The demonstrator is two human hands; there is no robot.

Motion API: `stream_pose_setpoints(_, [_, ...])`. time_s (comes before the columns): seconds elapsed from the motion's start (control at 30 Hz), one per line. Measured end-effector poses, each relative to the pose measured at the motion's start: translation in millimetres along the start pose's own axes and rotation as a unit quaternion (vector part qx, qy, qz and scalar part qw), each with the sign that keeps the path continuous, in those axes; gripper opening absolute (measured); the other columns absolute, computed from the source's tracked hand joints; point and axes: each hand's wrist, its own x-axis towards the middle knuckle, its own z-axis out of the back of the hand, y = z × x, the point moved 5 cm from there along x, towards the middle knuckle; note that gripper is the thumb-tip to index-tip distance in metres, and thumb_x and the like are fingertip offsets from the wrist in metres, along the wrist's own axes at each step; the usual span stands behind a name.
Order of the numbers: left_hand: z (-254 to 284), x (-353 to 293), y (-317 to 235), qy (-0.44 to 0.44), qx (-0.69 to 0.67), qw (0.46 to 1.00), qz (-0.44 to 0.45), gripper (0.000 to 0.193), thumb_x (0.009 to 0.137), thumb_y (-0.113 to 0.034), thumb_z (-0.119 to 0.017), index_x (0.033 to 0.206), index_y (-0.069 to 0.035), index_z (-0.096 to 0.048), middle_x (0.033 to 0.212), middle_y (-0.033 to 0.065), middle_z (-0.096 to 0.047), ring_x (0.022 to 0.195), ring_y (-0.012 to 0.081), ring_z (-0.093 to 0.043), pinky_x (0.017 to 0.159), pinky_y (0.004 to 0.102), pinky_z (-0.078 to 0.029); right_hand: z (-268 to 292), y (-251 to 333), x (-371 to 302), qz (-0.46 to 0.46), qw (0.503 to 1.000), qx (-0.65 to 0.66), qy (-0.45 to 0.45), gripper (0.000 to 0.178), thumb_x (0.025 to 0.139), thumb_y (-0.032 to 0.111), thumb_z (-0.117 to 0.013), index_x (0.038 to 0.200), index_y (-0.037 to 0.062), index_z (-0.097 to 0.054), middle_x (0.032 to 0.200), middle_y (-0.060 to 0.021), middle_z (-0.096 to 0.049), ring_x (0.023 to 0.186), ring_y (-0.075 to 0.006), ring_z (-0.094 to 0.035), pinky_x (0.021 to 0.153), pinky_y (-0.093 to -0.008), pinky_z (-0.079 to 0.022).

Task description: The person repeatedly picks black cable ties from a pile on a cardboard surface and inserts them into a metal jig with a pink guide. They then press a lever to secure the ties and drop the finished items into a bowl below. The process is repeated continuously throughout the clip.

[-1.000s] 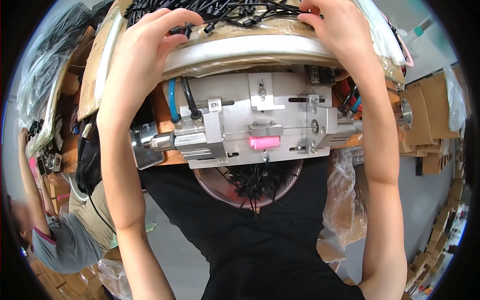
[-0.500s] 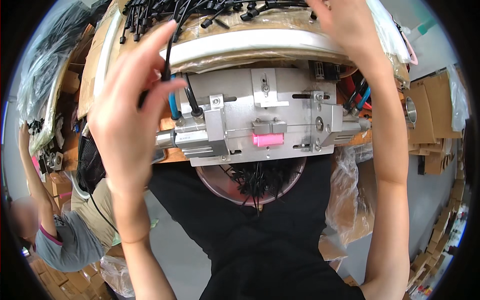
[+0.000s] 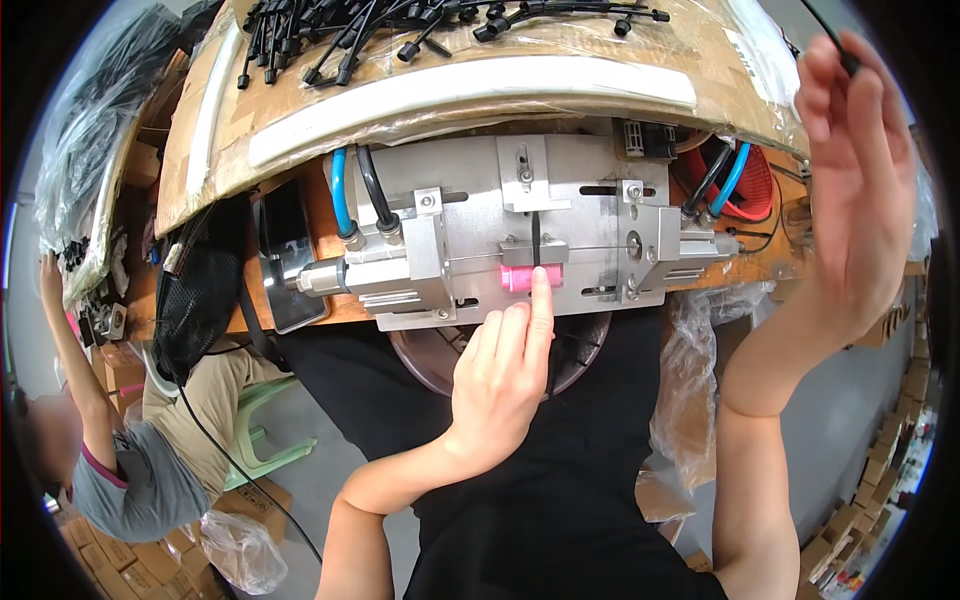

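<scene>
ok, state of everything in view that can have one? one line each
Left hand: index extended, its tip at the fixture stem's near end
Right hand: raised, fingers closed on a held stem
Fixture stem: black, lying across the metal block
Pink block: partly covered by the index finger
Loose black parts: jumbled on cardboard
Phone: screen dark
Blue hose, left side: connected

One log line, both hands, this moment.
left hand: index finger on black stem across pink block | right hand: holding second black stem | metal fixture: bears pink block
</scene>
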Motion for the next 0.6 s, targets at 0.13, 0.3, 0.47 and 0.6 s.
stream_pose_setpoints(0.13, [1, 4, -3, 0.008, -0.012, 1.000, -0.006, 0.067, 0.073, 0.004, -0.064, 0.138, 0.010, -0.047, 0.084, 0.0062, -0.047, 0.074, 0.0177, -0.050, 0.070, 0.0281, -0.049, -48, 19, -49, 0.094, 0.984, -0.151, 0.005, 0.030, 0.102, 0.015, -0.055, 0.126, -0.0020, -0.056, 0.115, -0.0168, -0.062, 0.089, -0.0158, -0.055, 0.083, -0.0285, -0.047])
stream_pose_setpoints(0.3, [30, 19, 9, 0.032, -0.055, 0.998, 0.009, 0.063, 0.078, -0.003, -0.068, 0.138, 0.004, -0.050, 0.094, 0.0100, -0.052, 0.083, 0.0232, -0.054, 0.076, 0.0331, -0.049, -112, -23, -134, 0.032, 0.967, -0.251, 0.037, 0.045, 0.078, -0.014, -0.072, 0.120, -0.0097, -0.058, 0.101, -0.0164, -0.068, 0.078, -0.0160, -0.063, 0.070, -0.0286, -0.055])
stream_pose_setpoints(0.47, [74, 149, 67, -0.220, 0.015, 0.967, -0.128, 0.027, 0.084, 0.009, -0.059, 0.108, -0.003, -0.063, 0.097, 0.0176, -0.061, 0.096, 0.0387, -0.060, 0.081, 0.0405, -0.049, -144, -68, -183, 0.054, 0.947, -0.303, 0.096, 0.065, 0.069, -0.015, -0.073, 0.131, -0.0125, -0.053, 0.086, -0.0148, -0.063, 0.066, -0.0245, -0.055, 0.060, -0.0357, -0.047])
stream_pose_setpoints(0.6, [74, 199, 88, -0.079, -0.045, 0.985, -0.147, 0.016, 0.079, 0.010, -0.060, 0.093, 0.002, -0.059, 0.089, 0.0160, -0.062, 0.090, 0.0341, -0.060, 0.085, 0.0405, -0.048, -160, -81, -184, 0.054, 0.939, -0.314, 0.127, 0.065, 0.073, -0.009, -0.073, 0.135, -0.0080, -0.052, 0.069, -0.0082, -0.050, 0.061, -0.0212, -0.049, 0.058, -0.0350, -0.045])
